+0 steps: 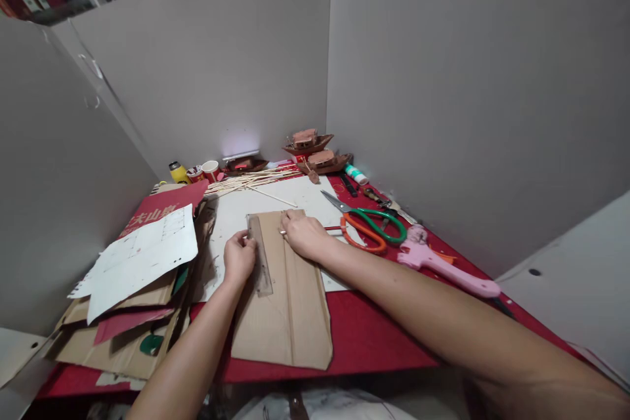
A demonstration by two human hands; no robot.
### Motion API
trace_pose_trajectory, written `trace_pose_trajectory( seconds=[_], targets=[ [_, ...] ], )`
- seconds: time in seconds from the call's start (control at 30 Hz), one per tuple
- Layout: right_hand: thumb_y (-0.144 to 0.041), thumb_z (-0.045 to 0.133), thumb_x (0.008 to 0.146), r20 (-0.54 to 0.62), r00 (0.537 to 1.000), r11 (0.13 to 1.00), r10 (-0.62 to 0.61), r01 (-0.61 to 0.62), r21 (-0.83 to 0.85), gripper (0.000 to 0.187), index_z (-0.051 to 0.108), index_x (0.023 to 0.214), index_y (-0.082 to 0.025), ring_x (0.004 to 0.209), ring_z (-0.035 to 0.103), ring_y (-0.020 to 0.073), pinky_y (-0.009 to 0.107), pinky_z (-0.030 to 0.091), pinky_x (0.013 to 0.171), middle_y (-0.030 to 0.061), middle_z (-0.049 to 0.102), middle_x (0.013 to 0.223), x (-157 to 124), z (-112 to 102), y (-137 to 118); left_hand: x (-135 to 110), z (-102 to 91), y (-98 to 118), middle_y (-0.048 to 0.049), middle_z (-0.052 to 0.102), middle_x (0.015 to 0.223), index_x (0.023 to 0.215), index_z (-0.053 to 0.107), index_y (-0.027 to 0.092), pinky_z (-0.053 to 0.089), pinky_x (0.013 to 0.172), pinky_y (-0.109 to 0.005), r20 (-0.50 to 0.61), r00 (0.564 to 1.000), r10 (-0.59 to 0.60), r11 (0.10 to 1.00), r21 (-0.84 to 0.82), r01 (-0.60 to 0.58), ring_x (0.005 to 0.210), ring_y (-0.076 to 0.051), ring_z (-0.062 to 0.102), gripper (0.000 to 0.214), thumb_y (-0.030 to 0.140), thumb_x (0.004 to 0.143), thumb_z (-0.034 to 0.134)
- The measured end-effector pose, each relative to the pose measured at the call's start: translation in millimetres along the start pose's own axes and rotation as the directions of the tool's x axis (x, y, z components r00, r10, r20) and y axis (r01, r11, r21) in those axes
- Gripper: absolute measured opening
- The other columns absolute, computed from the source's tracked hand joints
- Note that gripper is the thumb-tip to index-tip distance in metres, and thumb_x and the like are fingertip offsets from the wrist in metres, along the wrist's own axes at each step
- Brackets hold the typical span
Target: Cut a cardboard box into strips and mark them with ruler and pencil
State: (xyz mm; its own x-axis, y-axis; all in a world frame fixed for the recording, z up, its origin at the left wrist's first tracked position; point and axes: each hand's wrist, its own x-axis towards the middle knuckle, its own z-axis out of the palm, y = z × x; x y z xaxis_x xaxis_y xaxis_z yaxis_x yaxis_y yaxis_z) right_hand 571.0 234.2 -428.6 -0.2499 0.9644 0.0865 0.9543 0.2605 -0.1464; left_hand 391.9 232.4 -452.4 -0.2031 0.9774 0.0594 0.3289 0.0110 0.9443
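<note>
A piece of brown cardboard (305, 315) lies in front of me, with lengthwise creases. On its left part rests a clear ruler (263, 269), roughly along the cardboard's length. My left hand (239, 257) is closed, its thumb and fingertips at the ruler's left edge. My right hand (302, 234) rests on the upper part of the cardboard, right of the ruler, fingers curled. A slim red-and-white pen (335, 230) sticks out to the right from behind that hand; its grip is mostly hidden. Large scissors (367, 222) with green and orange handles lie just beyond.
Stacked cardboard and drawn-on paper (147, 256) stand at left. Thin wooden sticks (251, 178), paper cups (210, 170), a yellow bottle (178, 172) and model boats (322, 161) line the back. A pink glue gun (447, 266) lies at right, near the wall.
</note>
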Motion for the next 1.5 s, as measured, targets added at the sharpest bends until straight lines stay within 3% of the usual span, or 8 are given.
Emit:
trace_pose_trajectory(
  seconds=[0.17, 0.33, 0.73, 0.9, 1.0, 1.17, 1.3, 1.5],
  targets=[
    [-0.033, 0.036, 0.098, 0.013, 1.0, 0.998, 0.028, -0.027, -0.065, 0.047, 0.038, 0.14, -0.013, 0.109, 0.059, 0.0299, 0.039, 0.048, 0.084, 0.0223, 0.05, 0.133, 10.1, -7.2, 2.9, -6.7, 2.1, -0.7, 0.0047, 0.056, 0.057, 0.105, 0.067, 0.011, 0.036, 0.051, -0.021, -0.004, 1.0, 0.007, 1.0, -0.002, -0.007, 0.05, -0.011, 0.051, 0.037, 0.022, 0.069, 0.064],
    [-0.031, 0.035, 0.098, 0.019, 0.999, 0.995, 0.028, -0.026, -0.1, 0.037, 0.054, 0.123, -0.012, 0.101, 0.064, 0.0292, 0.038, 0.048, 0.081, 0.0198, 0.058, 0.121, 34.0, -7.7, -2.0, -14.0, 0.7, 3.0, 0.0056, 0.053, 0.058, 0.112, 0.061, 0.007, 0.036, 0.049, -0.02, -0.005, 1.0, -0.005, 0.997, -0.075, 0.005, 0.049, -0.01, 0.049, 0.041, 0.022, 0.073, 0.059],
    [-0.034, 0.03, 0.1, -0.005, 0.998, 0.982, -0.059, 0.057, -0.177, 0.036, 0.055, 0.115, -0.014, 0.091, 0.065, 0.0254, 0.034, 0.047, 0.072, 0.0159, 0.055, 0.119, -0.3, 3.1, 3.0, -26.7, -18.6, 13.4, -0.0003, 0.061, 0.066, 0.12, 0.055, 0.007, 0.042, 0.044, -0.021, 0.15, 0.985, -0.087, 0.995, -0.044, 0.095, 0.045, -0.01, 0.053, 0.043, 0.017, 0.078, 0.055],
    [-0.034, 0.029, 0.1, -0.011, 0.997, 0.983, -0.073, 0.07, -0.171, 0.035, 0.054, 0.117, -0.015, 0.092, 0.065, 0.0261, 0.034, 0.046, 0.073, 0.0162, 0.055, 0.12, 1.1, 3.3, 4.7, -24.1, -20.9, 16.8, -0.01, 0.068, 0.092, 0.112, 0.063, 0.012, 0.052, 0.071, -0.033, 0.122, 0.992, 0.019, 0.982, 0.186, -0.042, 0.071, -0.019, 0.065, 0.034, 0.019, 0.079, 0.057],
    [-0.034, 0.031, 0.1, -0.011, 0.997, 0.984, -0.082, 0.079, -0.157, 0.035, 0.054, 0.117, -0.015, 0.093, 0.064, 0.0263, 0.034, 0.046, 0.074, 0.0162, 0.055, 0.121, 0.4, 2.9, 6.7, -26.9, -23.6, 24.4, -0.015, 0.066, 0.113, 0.114, 0.065, 0.015, 0.042, 0.098, -0.043, 0.108, 0.987, 0.122, 0.924, 0.351, -0.153, 0.104, -0.029, 0.061, 0.036, 0.022, 0.079, 0.061],
    [-0.033, 0.035, 0.099, -0.027, 0.994, 0.985, -0.11, 0.106, -0.134, 0.032, 0.055, 0.116, -0.015, 0.092, 0.065, 0.026, 0.033, 0.046, 0.072, 0.0152, 0.058, 0.118, 0.6, 1.7, 9.8, -36.3, -12.8, 28.5, -0.0232, 0.048, 0.142, 0.135, 0.052, 0.01, 0.032, 0.109, -0.046, 0.345, 0.916, 0.207, 0.603, 0.692, -0.397, 0.133, -0.035, 0.042, 0.054, 0.037, 0.089, 0.047],
    [-0.03, 0.037, 0.098, -0.042, 0.989, 0.983, -0.143, 0.137, -0.121, 0.031, 0.057, 0.115, -0.014, 0.091, 0.065, 0.0258, 0.032, 0.046, 0.071, 0.0145, 0.059, 0.115, 1.0, 1.4, 11.5, -36.8, 0.0, 20.9, -0.0227, 0.026, 0.156, 0.147, 0.034, 0.004, 0.019, 0.116, -0.047, 0.434, 0.893, 0.119, 0.551, 0.719, -0.423, 0.145, -0.034, 0.022, 0.066, 0.044, 0.095, 0.034],
    [-0.03, 0.04, 0.097, -0.047, 0.985, 0.98, -0.168, 0.161, -0.114, 0.03, 0.057, 0.116, -0.013, 0.091, 0.064, 0.0268, 0.033, 0.046, 0.072, 0.0156, 0.06, 0.114, 1.3, 2.4, 12.7, -16.6, 0.5, 22.4, -0.0203, 0.023, 0.157, 0.148, 0.029, 0.002, 0.018, 0.117, -0.042, 0.558, 0.818, 0.137, 0.517, 0.664, -0.54, 0.147, -0.029, 0.018, 0.07, 0.046, 0.095, 0.033]
  ],
)
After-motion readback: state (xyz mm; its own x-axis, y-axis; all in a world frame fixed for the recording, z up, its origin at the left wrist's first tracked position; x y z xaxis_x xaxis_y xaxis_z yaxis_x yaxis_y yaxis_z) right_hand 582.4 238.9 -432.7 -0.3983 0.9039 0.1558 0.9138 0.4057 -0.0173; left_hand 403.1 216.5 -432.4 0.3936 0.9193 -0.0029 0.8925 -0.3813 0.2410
